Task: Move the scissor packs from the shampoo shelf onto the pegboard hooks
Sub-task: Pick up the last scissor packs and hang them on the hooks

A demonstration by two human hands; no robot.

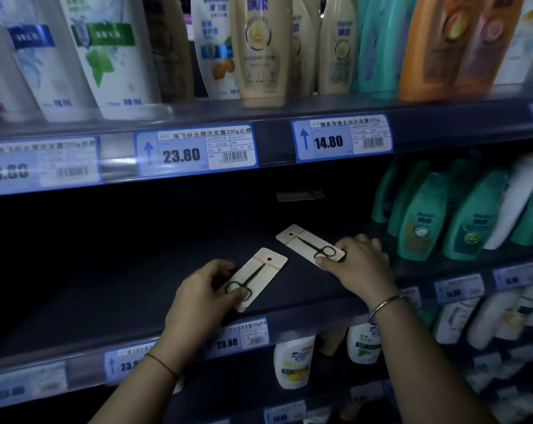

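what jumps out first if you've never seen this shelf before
Two pale scissor packs on the dark middle shelf: the left hand grips the left scissor pack, the right hand the right scissor pack. Above them, price tags read 23.80 and 14.80 under shampoo bottles.

One view only, worn at head height, facing forward and a little downward into a store shelving unit at close range. Upper shelf edge (274, 130) slanting across the top third, its price labels (196, 149) near enough to read. Dark middle shelf (106, 286) filling the centre, front edge running from lower left to mid right. Both forearms entering from the bottom edge. Wide-angle bending toward the corners; blurred at the far left and lower right.
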